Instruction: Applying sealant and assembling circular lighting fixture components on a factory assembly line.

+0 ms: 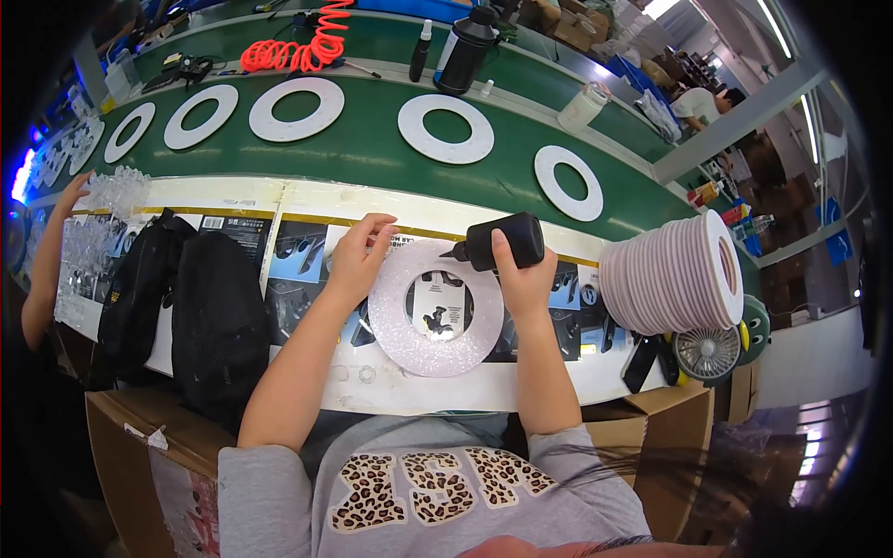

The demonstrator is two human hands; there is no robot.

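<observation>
A flat white speckled ring (391, 321) lies on the worktable in front of me, with printed sheets showing through its hole. My right hand (526, 274) grips a black squeeze bottle (507, 244), tilted so that its narrow tip points left, over the ring's top edge. I cannot tell whether the tip touches the ring. By the ring's upper left edge is my left hand (361, 253), its fingers loosely bent and apart, holding nothing that I can see.
Several similar rings (298, 110) lie spaced along the green conveyor (363, 153) beyond the table. To my right is a large stack of rings (665, 274) beside a small fan (709, 352). Black bags (219, 321) sit left, near another person's hand (74, 193) and clear plastic pieces (119, 191).
</observation>
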